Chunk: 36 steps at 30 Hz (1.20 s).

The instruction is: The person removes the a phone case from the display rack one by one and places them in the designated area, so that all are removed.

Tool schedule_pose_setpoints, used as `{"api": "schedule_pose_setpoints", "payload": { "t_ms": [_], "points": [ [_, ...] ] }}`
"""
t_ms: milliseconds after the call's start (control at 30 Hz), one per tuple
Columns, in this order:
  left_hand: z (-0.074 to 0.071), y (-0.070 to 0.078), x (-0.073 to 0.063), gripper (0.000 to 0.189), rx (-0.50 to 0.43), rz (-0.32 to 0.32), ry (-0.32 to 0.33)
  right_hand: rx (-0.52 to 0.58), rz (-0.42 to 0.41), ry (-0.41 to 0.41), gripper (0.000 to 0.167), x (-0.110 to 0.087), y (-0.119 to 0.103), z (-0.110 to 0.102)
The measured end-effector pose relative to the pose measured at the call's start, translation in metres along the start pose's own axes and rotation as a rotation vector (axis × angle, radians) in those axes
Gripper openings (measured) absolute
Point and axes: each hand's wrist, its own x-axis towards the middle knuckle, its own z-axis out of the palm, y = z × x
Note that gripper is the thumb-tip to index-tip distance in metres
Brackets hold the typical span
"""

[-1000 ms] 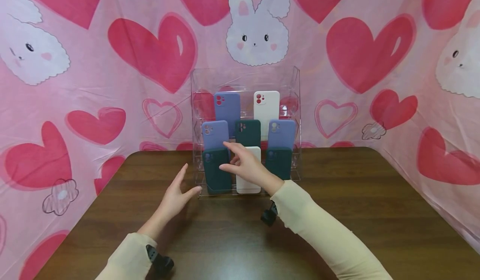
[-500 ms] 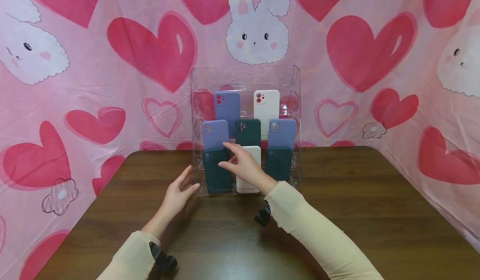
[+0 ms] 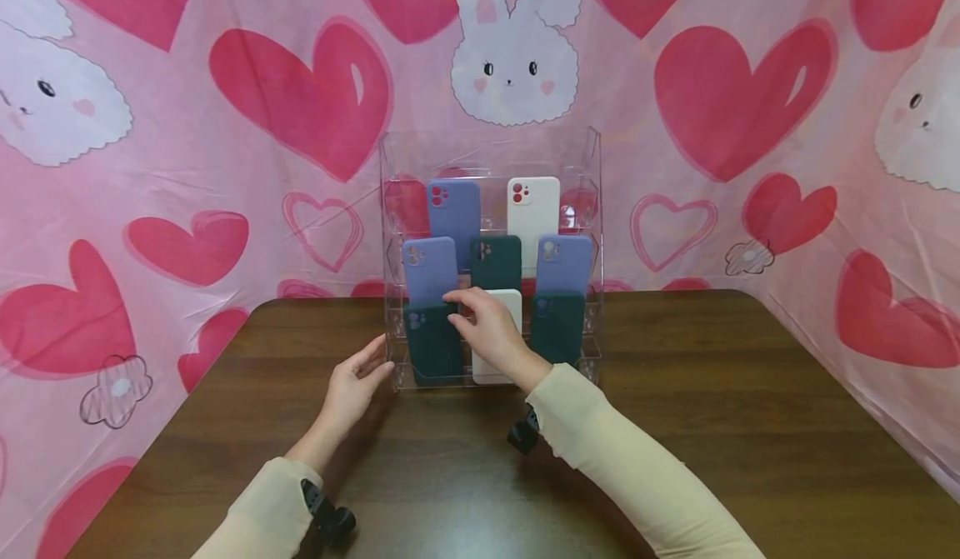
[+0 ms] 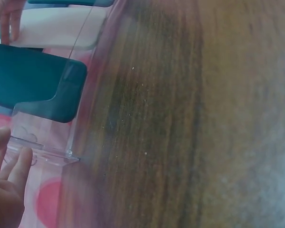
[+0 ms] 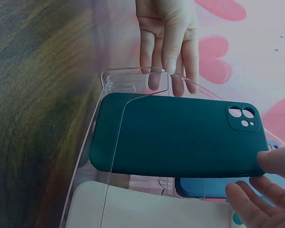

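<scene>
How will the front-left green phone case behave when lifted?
The green case is probably light: its camera holes suggest a thin shell. Its matte surface likely resists slipping. The clear front lip might catch its base.

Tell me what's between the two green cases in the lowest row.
In the head view, a white case, partly hidden by the right hand, stands between the left green case and the right green case.
</scene>
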Motion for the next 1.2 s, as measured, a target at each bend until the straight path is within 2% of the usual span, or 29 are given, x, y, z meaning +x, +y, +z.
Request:
{"api": "schedule_pose_setpoints", "payload": {
  "t_ms": [167,633,900,1200],
  "points": [
    [0.0,-0.002,0.001,0.047,-0.008,-0.006,0.013,0.008,0.0,0.007,0.027,-0.001,0.0,0.0],
    [0.0,0.0,0.0,0.046,0.016,0.027,0.008,0.031,-0.014,0.011,0.024,-0.003,0.001,-0.001],
    [0.0,-0.001,0.0,0.046,0.022,0.003,0.0,0.067,-0.058,0.059,0.024,-0.002,-0.005,-0.007],
    [-0.001,-0.002,0.002,0.045,0.029,0.02,-0.001,0.111,-0.132,0.112,0.024,-0.002,-0.018,-0.023]
  ]
}}
